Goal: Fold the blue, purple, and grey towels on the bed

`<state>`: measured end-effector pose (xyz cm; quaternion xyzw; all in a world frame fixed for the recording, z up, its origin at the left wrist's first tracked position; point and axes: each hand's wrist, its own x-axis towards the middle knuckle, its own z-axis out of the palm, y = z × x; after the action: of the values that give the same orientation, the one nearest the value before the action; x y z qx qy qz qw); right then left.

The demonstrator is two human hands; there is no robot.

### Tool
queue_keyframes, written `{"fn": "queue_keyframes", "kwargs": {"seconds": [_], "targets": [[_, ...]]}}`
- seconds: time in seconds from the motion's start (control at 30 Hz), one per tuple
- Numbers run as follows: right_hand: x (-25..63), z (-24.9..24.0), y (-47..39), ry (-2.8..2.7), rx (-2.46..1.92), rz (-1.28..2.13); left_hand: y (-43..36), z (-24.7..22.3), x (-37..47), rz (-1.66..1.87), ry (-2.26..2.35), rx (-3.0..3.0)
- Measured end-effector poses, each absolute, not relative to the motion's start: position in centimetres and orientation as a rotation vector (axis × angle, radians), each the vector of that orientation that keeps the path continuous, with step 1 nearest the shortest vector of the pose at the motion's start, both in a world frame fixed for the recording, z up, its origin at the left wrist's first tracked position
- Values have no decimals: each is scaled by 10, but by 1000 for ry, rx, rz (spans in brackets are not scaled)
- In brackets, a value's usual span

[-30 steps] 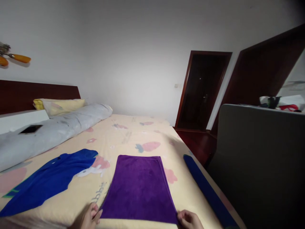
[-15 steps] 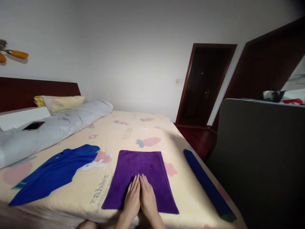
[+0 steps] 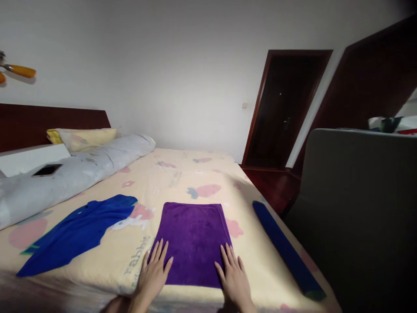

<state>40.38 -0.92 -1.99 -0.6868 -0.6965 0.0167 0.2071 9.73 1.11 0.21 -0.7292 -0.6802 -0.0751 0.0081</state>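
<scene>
A purple towel (image 3: 194, 243) lies flat on the bed, its near corners covered by my hands. My left hand (image 3: 154, 271) rests palm down over its left edge, fingers spread. Over the right edge lies my right hand (image 3: 235, 274), likewise flat with its fingers apart. Neither hand grips the cloth. To the left is a crumpled blue cloth (image 3: 81, 232) with green edging. A dark blue cloth folded into a long narrow strip (image 3: 286, 248) lies along the bed's right side.
The bed has a cream printed sheet (image 3: 169, 178). On the left, a long grey bedding roll (image 3: 97, 165) carries a phone (image 3: 47, 170), with a yellow pillow (image 3: 91, 140) behind. A dark grey panel (image 3: 355, 208) stands close to the bed's right edge. Further back is a dark door (image 3: 286, 113).
My hands have slid apart from the middle of the purple towel to its left and right edges. The view has shifted slightly; the other cloths stay in place.
</scene>
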Motion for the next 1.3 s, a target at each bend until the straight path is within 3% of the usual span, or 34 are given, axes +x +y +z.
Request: {"fn": "queue_keyframes", "kwargs": {"seconds": [0.43, 0.83, 1.03, 1.2, 1.3], "targets": [[404, -40, -14, -1804, -1692, -271, 9, 0, 101, -347, -2112, -2169], [400, -38, -11, -1689, -1658, -280, 10, 8, 101, -267, -2170, -2222], [357, -8, 7, -1891, -1596, -60, 13, 5, 109, -229, -2194, -2174], [321, 24, 39, -2174, -1471, 133, 39, 13, 157, -375, -1869, -2423], [321, 31, 57, -2215, -1610, 206, 64, 19, 176, -352, -1844, -2529]]}}
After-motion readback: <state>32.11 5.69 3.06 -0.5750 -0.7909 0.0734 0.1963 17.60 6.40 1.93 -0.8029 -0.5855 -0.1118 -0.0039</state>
